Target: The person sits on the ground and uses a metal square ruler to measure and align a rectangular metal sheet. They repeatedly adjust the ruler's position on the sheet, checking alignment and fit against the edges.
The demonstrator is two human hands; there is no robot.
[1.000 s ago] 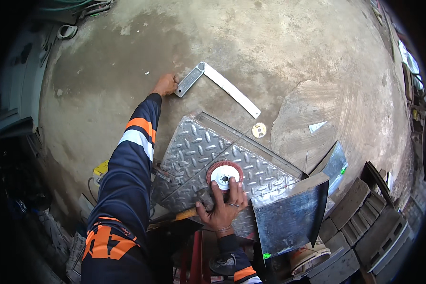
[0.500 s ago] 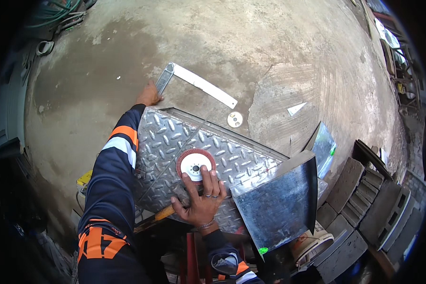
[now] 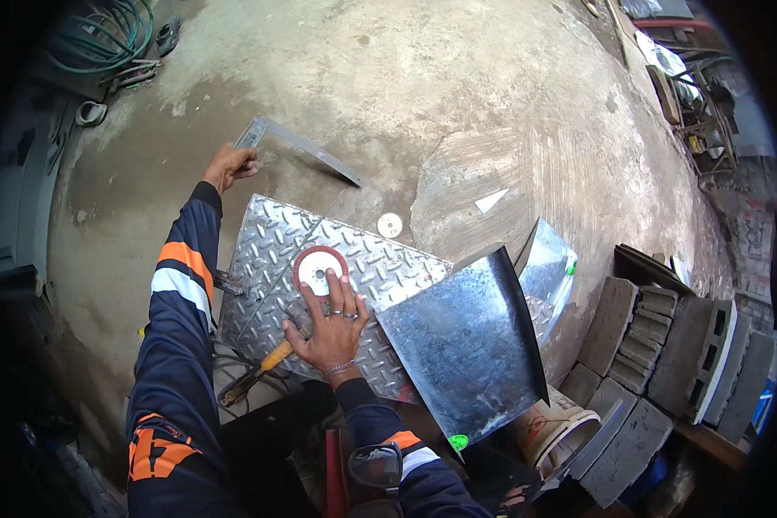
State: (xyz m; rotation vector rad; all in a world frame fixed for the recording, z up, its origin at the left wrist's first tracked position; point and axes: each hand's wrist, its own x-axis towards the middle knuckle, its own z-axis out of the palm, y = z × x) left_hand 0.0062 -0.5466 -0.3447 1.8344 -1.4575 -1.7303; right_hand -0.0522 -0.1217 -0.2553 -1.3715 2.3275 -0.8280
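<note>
My left hand (image 3: 230, 166) is closed around the stock of a metal try square (image 3: 315, 153), held past the far left corner of the plate. The square's blade points to the right and toward me. My right hand (image 3: 331, 335) lies with fingers stretched out, fingertips over the near edge of a flap disc (image 3: 316, 262) with a white centre and reddish-brown rim. That disc rests on a diamond-pattern steel plate (image 3: 382, 261). Beside my right thumb is a tool's wooden handle (image 3: 276, 354); its head is not clearly visible.
A bent sheet of dark metal (image 3: 466, 337) overlaps the plate's right side. Beyond the plate, a thin pale disc (image 3: 389, 225) and a small white triangle (image 3: 491, 201) lie on the concrete. Concrete blocks (image 3: 609, 324) and a bucket (image 3: 557, 432) stand at right; a green hose (image 3: 104, 43) coils far left.
The try square has tilted in my left hand, its blade now seen nearly edge-on, and the hand shows farther from the plate's corner. My right hand stays at the disc. The whole view has shifted.
</note>
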